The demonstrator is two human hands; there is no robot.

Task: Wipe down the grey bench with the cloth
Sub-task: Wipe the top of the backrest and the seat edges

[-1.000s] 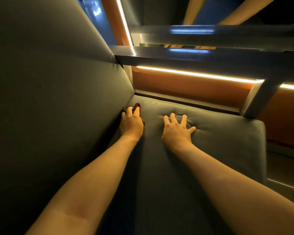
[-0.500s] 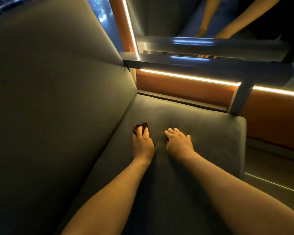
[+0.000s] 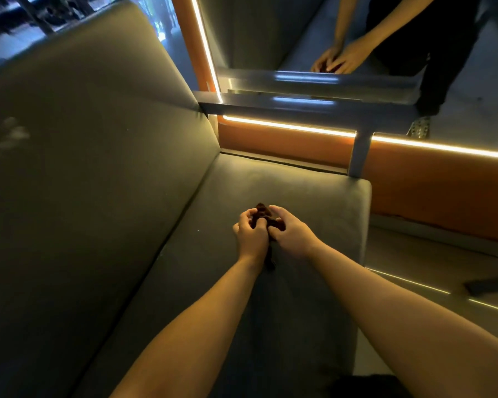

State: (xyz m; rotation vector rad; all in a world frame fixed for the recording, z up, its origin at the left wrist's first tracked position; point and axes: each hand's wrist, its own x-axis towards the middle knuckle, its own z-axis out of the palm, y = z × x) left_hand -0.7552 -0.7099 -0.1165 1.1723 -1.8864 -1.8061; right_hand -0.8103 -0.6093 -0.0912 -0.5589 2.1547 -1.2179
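Note:
The grey bench seat cushion (image 3: 308,193) runs from the near edge to an orange end wall. Its tall grey backrest (image 3: 98,156) fills the left. A small dark brown cloth (image 3: 261,211) is bunched between both hands just above the middle of the seat. My left hand (image 3: 249,235) grips its left part with curled fingers. My right hand (image 3: 291,232) pinches its right part. A strip of the cloth hangs down between my wrists toward the cushion.
An orange panel (image 3: 431,185) with lit strips closes the far end. Above it a mirror (image 3: 357,33) reflects a person's hands. A grey metal rail and post (image 3: 358,155) stand at the seat's far right corner. The floor (image 3: 443,271) lies right of the seat edge.
My left hand slid the cloth from the backrest crease toward the seat's middle. My right hand lifted off the cushion and took hold of the cloth too. The camera pulled back.

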